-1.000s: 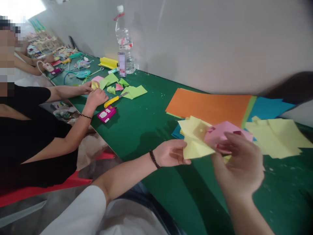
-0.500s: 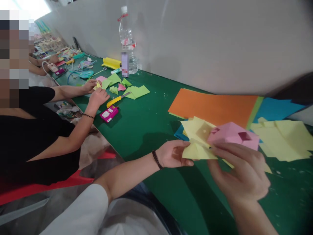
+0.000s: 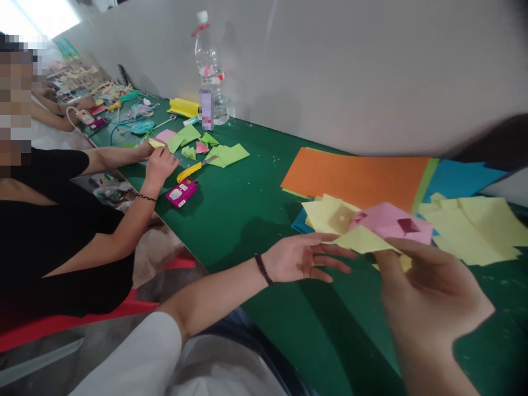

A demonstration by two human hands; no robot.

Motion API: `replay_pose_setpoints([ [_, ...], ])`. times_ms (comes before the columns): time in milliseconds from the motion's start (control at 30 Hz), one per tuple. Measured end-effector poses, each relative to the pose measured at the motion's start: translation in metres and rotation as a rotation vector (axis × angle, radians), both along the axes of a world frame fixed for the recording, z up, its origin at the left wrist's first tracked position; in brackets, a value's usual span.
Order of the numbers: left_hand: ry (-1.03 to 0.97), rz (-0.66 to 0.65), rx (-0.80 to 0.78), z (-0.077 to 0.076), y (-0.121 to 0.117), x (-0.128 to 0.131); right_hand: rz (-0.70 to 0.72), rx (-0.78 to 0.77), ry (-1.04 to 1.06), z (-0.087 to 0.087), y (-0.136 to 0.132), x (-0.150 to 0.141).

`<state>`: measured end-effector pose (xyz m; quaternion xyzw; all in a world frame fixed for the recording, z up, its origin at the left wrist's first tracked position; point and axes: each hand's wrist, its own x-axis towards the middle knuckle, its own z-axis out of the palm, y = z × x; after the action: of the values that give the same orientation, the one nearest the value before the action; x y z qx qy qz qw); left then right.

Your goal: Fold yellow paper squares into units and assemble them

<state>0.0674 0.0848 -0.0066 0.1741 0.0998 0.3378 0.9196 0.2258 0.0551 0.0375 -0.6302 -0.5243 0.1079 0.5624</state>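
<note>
Right hand pinching folded pink-and-yellow paper; left hand open, fingers spread, just below the paper. Beyond the hands, loose yellow sheets, an orange sheet, then, along the green table, a clear plastic bottle partly full of water.

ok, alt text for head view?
Right hand pinches folded pink and yellow paper above a green table, with the open left hand beside it. An orange sheet and a blue sheet lie beyond; along the table, another person's hands hold small yellow paper.
</note>
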Motion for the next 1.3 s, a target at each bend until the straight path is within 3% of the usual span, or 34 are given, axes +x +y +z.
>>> replay_pose_setpoints([
  [100, 0.075, 0.135, 0.161, 0.007, -0.006, 0.003, -0.025, -0.078, 0.188, 0.008, -0.001, -0.004],
  [200, 0.234, 0.298, 0.334, 0.012, -0.013, 0.006, -0.052, -0.232, 0.191, 0.010, -0.008, -0.005],
  [300, 0.342, 0.331, 0.409, 0.012, -0.016, 0.008, -0.028, -0.288, 0.182, 0.007, -0.016, -0.004],
  [533, 0.347, 0.392, 0.332, 0.022, -0.019, 0.010, 0.141, -0.303, 0.207, 0.000, -0.021, -0.009],
  [700, 0.516, 0.500, 0.334, 0.026, -0.021, 0.010, 0.230, -0.315, 0.080, -0.010, -0.017, -0.008],
  [900, 0.662, 0.589, 0.248, 0.018, -0.015, 0.010, 0.301, -0.314, -0.072, -0.001, 0.001, -0.009],
  [1100, 0.680, 0.500, 0.138, 0.009, -0.008, 0.012, 0.354, -0.416, -0.106, 0.005, 0.016, -0.003],
  [1300, 0.604, 0.426, 0.147, 0.015, -0.010, 0.011, 0.403, -0.410, -0.248, 0.010, 0.026, 0.004],
])
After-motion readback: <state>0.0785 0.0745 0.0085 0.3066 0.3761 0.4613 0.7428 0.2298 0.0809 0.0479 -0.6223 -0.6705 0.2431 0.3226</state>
